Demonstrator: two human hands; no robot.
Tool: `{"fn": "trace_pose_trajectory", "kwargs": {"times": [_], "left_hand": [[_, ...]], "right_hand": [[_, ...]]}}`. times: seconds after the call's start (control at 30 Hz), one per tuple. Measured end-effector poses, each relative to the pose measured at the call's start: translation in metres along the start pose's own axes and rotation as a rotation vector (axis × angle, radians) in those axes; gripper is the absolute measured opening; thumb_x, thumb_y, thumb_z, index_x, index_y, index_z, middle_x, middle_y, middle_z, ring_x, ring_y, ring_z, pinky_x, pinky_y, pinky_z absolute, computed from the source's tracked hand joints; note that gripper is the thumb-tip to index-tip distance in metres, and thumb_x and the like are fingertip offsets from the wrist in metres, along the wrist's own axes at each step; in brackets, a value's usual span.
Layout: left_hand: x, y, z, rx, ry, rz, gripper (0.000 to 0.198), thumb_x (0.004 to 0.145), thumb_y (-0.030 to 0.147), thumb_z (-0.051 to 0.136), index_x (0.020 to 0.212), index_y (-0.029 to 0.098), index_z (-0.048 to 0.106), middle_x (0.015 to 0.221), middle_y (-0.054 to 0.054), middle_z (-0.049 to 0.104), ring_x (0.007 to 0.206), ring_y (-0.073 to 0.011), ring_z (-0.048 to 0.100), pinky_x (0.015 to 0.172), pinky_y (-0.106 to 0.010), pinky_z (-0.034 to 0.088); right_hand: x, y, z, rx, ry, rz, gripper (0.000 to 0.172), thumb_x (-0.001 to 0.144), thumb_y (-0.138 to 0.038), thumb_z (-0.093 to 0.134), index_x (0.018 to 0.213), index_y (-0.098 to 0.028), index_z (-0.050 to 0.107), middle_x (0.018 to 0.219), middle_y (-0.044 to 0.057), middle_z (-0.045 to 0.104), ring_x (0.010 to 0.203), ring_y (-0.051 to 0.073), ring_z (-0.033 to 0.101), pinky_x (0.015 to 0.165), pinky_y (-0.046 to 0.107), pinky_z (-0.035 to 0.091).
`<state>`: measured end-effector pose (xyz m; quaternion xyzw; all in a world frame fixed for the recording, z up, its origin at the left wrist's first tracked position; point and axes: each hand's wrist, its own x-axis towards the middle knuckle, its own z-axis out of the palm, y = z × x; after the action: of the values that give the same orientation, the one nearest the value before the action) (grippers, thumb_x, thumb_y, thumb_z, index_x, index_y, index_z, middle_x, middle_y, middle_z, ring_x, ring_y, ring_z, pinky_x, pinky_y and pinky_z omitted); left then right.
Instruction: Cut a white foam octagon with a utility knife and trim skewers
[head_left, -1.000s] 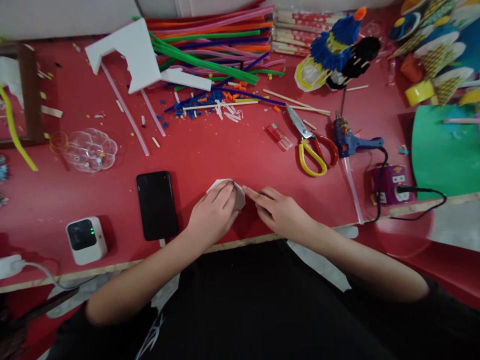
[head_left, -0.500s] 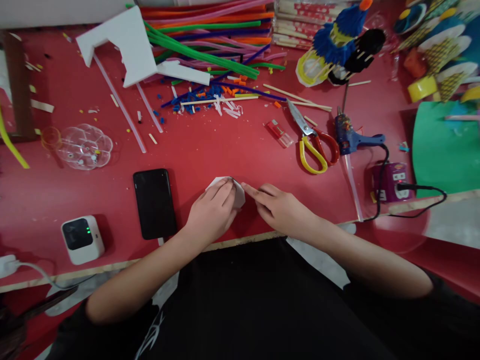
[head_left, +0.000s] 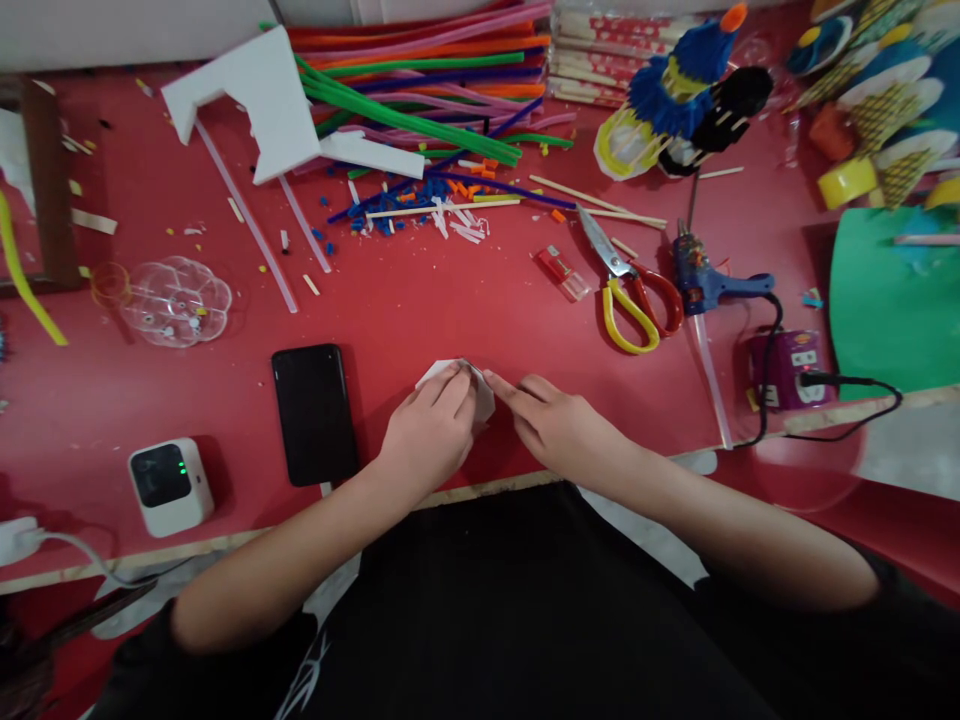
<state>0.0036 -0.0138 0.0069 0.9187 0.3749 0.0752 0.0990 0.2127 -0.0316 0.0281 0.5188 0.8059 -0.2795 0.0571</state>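
A small folded piece of white paper [head_left: 480, 390] lies on the red table [head_left: 420, 310] near its front edge. My left hand [head_left: 427, 432] lies flat on top of it, fingers stretched forward, covering most of the paper. My right hand [head_left: 551, 420] rests beside it on the right, its index finger stretched out and pressing on the paper's right edge, the other fingers loosely extended. A black phone [head_left: 315, 412] lies just left of my left hand.
Yellow-and-red scissors [head_left: 630, 285], a blue glue gun [head_left: 701, 280] with its cable and a purple socket [head_left: 784, 368] lie to the right. Coloured pipe cleaners [head_left: 420, 90], white foam pieces [head_left: 255, 100], a clear flower tray [head_left: 176, 300] and a small white device [head_left: 171, 486] are around.
Both hands stay pressed on the white paper in the same place; only the camera view shifts slightly.
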Motion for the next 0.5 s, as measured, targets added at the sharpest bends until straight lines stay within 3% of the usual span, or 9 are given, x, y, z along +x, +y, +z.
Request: {"fn": "trace_pose_trajectory", "kwargs": {"times": [0.23, 0.5], "left_hand": [[-0.0004, 0.0013, -0.0007, -0.05, -0.045, -0.017, 0.046, 0.089, 0.015, 0.051, 0.133, 0.003, 0.057, 0.132, -0.022, 0.064, 0.128, -0.0329, 0.058, 0.097, -0.044, 0.059], [0.0014, 0.0059, -0.001, -0.001, 0.018, -0.038, 0.042, 0.093, 0.02, 0.053, 0.129, 0.001, 0.061, 0.13, -0.021, 0.067, 0.121, -0.0318, 0.063, 0.092, -0.041, 0.061]], "right_hand": [[0.0019, -0.0016, -0.0035, -0.061, -0.04, 0.014, 0.06, 0.097, -0.016, 0.039, 0.157, -0.016, 0.034, 0.104, 0.012, 0.063, 0.073, 0.017, 0.058, 0.061, 0.028, 0.047], [-0.0002, -0.0038, -0.0044, -0.052, -0.059, 0.037, 0.06, 0.097, -0.014, 0.036, 0.157, -0.016, 0.032, 0.106, 0.013, 0.064, 0.076, 0.019, 0.059, 0.062, 0.029, 0.047]]}}
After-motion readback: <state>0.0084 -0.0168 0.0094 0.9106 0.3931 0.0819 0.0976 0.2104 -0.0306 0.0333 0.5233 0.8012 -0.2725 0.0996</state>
